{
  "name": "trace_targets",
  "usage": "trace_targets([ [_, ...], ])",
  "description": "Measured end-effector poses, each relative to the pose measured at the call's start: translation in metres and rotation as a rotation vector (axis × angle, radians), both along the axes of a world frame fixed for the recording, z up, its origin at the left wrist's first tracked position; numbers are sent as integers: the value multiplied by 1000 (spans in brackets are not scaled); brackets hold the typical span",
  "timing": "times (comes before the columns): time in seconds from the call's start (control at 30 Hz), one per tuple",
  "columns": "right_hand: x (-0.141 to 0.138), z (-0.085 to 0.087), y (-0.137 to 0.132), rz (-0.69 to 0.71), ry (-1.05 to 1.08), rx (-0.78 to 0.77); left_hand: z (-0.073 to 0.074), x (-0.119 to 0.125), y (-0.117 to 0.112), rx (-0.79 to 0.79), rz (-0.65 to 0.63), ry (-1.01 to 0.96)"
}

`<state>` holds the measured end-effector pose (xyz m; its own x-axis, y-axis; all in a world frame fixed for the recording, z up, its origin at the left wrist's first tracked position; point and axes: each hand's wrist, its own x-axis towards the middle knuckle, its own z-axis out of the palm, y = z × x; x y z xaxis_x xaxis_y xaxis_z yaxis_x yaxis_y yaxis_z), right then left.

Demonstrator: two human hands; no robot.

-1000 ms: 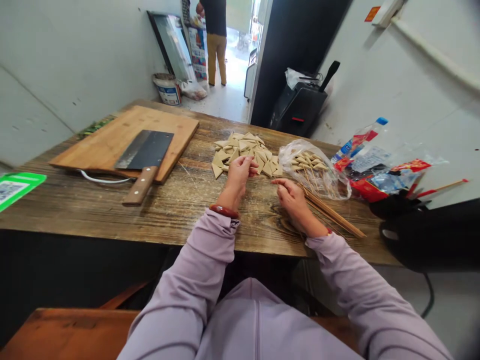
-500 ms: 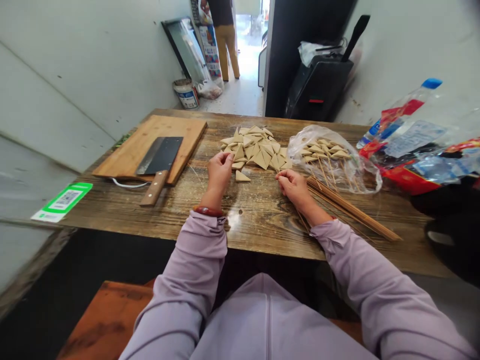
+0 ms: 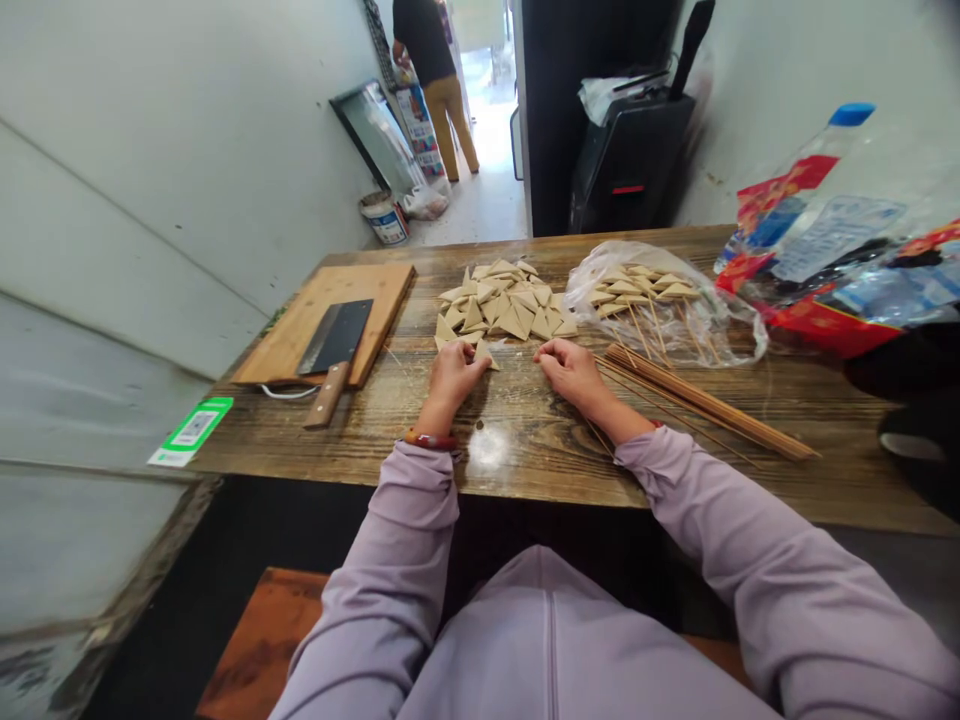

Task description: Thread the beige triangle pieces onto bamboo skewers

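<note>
A heap of flat tan triangular food pieces (image 3: pixel 504 305), possibly bean curd, lies on the wooden table (image 3: pixel 525 450). My left hand (image 3: pixel 457 375) is at the heap's front edge, its fingertips pinching a single triangle (image 3: pixel 486 353). Just to the right, my right hand (image 3: pixel 574 367) rests with curled fingers, and anything in them is hidden. Beyond it, a clear plastic bag (image 3: pixel 720 335) holds triangles threaded on thin skewers (image 3: pixel 637 292). A bundle of bare wooden skewers (image 3: pixel 709 403) lies beside my right wrist.
A wooden cutting board (image 3: pixel 390 290) with a cleaver (image 3: pixel 337 337) lies to the left. A green QR card (image 3: pixel 191 432) sits at the table's left corner. Plastic bottle (image 3: pixel 795 190) and packaging stand at right. A person (image 3: pixel 431 80) stands in the far doorway.
My left hand has moved right from the heap's near edge onto the loose triangle, closing the gap between my hands. The view has also swung slightly.
</note>
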<state>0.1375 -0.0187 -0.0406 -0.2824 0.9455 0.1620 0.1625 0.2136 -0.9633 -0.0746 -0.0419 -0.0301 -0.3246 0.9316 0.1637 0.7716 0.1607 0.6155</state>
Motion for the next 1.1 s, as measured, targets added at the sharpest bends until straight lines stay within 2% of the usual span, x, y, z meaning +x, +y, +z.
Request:
trace_targets([
  [0.13, 0, 3, -1, -15, 17, 4, 2, 7, -1, 113, -20, -389],
  [0.2, -1, 5, -1, -31, 36, 13, 7, 13, -2, 85, -69, -663],
  [0.27, -1, 6, -1, -51, 62, 16, 16, 18, -1, 66, -126, -849],
  [0.43, -3, 8, -2, -50, 130, 6, 32, 27, 10, 66, -215, -1067],
  [0.6, -2, 8, -6, -20, 113, -26, 24, 24, 12, 130, -214, -1274],
  [0.7, -1, 10, -11, 28, 77, -44, 22, 21, 8, 166, -197, -1340],
  [0.93, 1, 11, -17, 64, -34, 31, 32, 26, 5, 131, -142, -1294],
  [1.1, 4, 9, -19, 96, -62, 31, 28, 28, 5, 151, -179, -1280],
])
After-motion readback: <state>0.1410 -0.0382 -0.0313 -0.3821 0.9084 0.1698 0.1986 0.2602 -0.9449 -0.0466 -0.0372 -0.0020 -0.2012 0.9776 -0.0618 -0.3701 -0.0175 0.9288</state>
